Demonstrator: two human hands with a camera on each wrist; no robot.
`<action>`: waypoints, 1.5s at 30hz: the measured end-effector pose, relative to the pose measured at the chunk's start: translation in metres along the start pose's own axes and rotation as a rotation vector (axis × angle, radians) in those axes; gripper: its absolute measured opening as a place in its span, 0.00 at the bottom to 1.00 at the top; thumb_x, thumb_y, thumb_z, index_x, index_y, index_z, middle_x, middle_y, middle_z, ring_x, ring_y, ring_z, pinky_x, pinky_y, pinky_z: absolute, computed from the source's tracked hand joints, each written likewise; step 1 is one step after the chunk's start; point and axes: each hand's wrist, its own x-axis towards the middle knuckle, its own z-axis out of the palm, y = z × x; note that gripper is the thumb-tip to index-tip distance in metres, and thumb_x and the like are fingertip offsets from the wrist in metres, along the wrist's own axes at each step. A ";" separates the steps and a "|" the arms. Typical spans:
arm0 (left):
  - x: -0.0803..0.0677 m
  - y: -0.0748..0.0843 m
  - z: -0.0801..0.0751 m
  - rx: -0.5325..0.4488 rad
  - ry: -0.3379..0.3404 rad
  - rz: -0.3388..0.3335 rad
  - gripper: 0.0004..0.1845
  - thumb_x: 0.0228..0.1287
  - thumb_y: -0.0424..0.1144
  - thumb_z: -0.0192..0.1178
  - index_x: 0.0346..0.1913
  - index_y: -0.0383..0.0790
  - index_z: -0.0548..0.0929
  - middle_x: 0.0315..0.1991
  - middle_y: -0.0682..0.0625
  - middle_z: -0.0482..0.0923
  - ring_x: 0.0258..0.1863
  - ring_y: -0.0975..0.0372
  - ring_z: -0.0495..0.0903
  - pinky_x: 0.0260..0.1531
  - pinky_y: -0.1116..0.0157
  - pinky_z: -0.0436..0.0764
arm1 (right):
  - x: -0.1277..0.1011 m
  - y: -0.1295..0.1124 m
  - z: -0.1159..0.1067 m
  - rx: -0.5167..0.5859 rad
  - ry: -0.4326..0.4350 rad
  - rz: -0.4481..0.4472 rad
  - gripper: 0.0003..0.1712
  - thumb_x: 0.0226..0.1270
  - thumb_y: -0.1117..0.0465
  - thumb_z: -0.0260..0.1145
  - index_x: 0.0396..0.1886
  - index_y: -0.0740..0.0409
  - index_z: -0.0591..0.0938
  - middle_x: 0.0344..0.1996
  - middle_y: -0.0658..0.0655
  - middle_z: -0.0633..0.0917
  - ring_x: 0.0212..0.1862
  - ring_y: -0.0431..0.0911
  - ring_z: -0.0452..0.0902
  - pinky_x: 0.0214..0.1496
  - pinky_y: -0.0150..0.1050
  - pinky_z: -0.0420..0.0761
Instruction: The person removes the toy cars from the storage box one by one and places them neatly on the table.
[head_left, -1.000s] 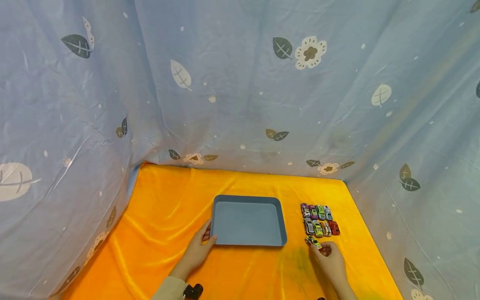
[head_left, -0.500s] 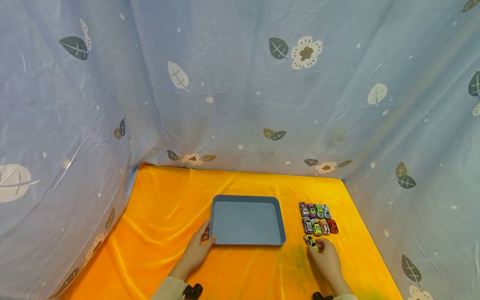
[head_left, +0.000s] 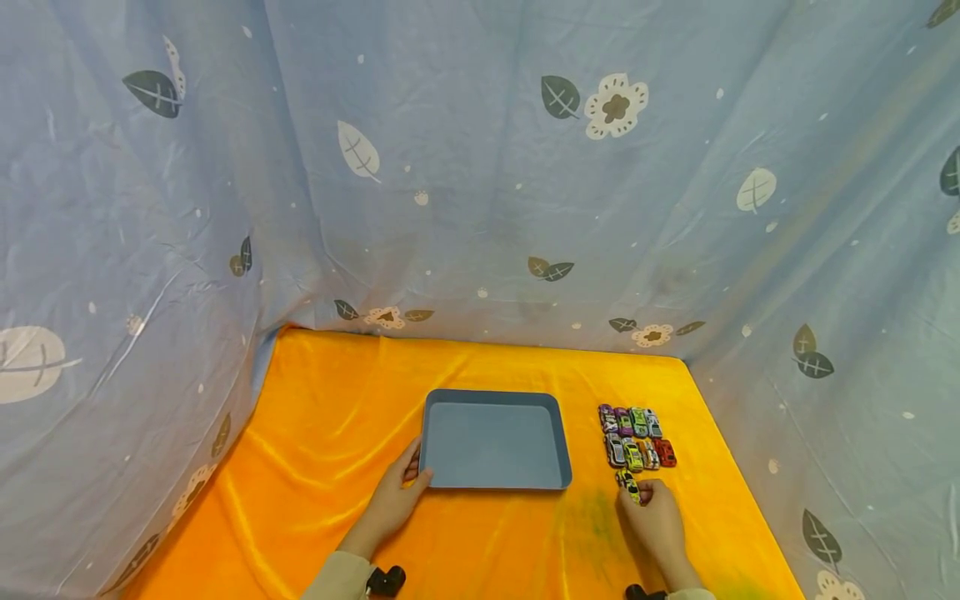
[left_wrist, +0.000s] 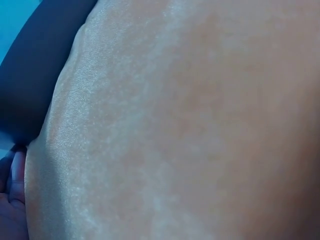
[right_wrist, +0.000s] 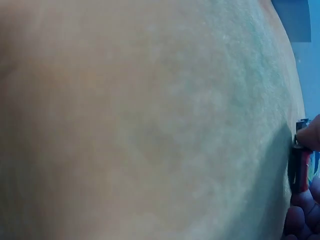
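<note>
My left hand [head_left: 393, 500] holds the near left corner of a shallow blue-grey tray [head_left: 566, 454], thumb at the rim and fingers along the outer side. The left wrist view shows a dark tray wall [left_wrist: 35, 75] and part of the fingers at its left edge. My right hand [head_left: 657, 518] pinches a small yellow-and-black toy car [head_left: 628, 485] between thumb and fingers, just below a block of toy cars [head_left: 634, 453] set side by side in two rows. In the right wrist view, the held car [right_wrist: 301, 170] is partly hidden by the thumb and fingers.
An orange-yellow cloth [head_left: 345, 375] covers the table, with folds at the left. Pale blue curtains [head_left: 480, 208] printed with leaves and flowers enclose the back and both sides. The parked cars are several, in purple, green, silver, yellow and red.
The toy car in my right hand has turned from a slant to nearer the line of the parked cars, and shifted slightly right. My left hand and the tray stay put.
</note>
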 end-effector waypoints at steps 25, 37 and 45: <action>0.004 0.000 -0.004 0.000 -0.009 0.035 0.35 0.72 0.43 0.56 0.77 0.49 0.54 0.65 0.46 0.68 0.58 0.54 0.72 0.56 0.50 0.72 | 0.008 -0.004 0.007 0.107 -0.090 0.035 0.37 0.62 0.40 0.67 0.55 0.68 0.73 0.36 0.60 0.75 0.37 0.50 0.70 0.36 0.42 0.70; -0.001 -0.005 0.003 -0.018 -0.024 0.028 0.35 0.72 0.43 0.56 0.77 0.51 0.54 0.64 0.48 0.68 0.56 0.56 0.72 0.54 0.53 0.74 | 0.000 -0.025 -0.001 0.129 0.074 -0.108 0.31 0.64 0.51 0.68 0.54 0.73 0.73 0.46 0.70 0.75 0.48 0.60 0.71 0.49 0.55 0.72; -0.002 -0.006 -0.002 0.008 0.005 0.016 0.36 0.71 0.44 0.57 0.77 0.50 0.54 0.66 0.48 0.67 0.58 0.54 0.72 0.55 0.52 0.73 | 0.001 -0.084 0.019 0.030 0.187 -0.523 0.24 0.58 0.59 0.74 0.50 0.67 0.78 0.43 0.65 0.77 0.46 0.59 0.71 0.47 0.55 0.72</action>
